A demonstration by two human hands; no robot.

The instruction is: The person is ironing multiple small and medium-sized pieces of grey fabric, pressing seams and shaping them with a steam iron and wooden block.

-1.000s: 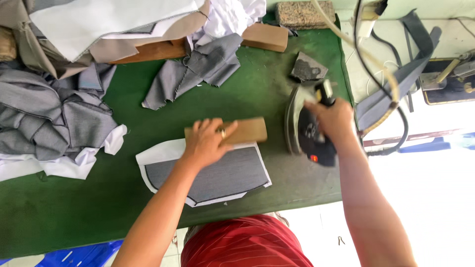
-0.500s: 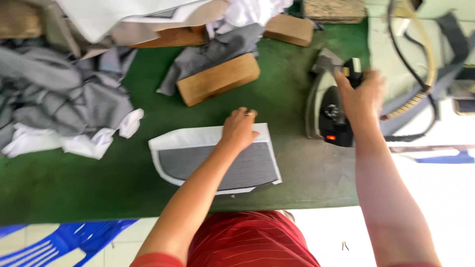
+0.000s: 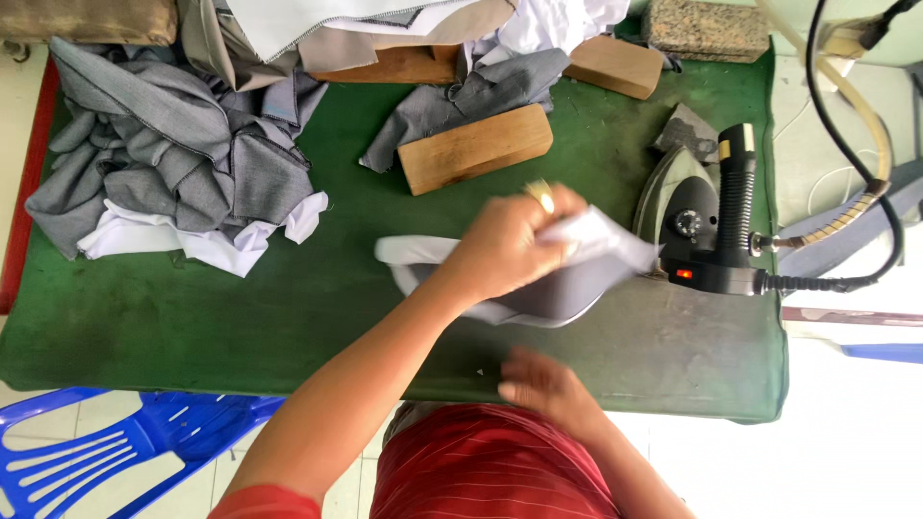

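Green felt-covered worktop point(image 3: 240, 317): left hand point(image 3: 505, 245), fingers pinched shut on limp grey-and-white cut fabric panel point(image 3: 567, 288) lifted at centre, w/ black steam iron point(image 3: 707, 226) at 3 o'clock; light, floppy, probably best held by edges; right hand point(image 3: 543, 384) blurred, can't tell grip.

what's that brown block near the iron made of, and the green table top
The brown rectangular block looks like bare, unvarnished wood: visible grain and matte tan faces. The green table cover seems to be felt-like padded cloth: dull, slightly fuzzy, with soft rounded edges.
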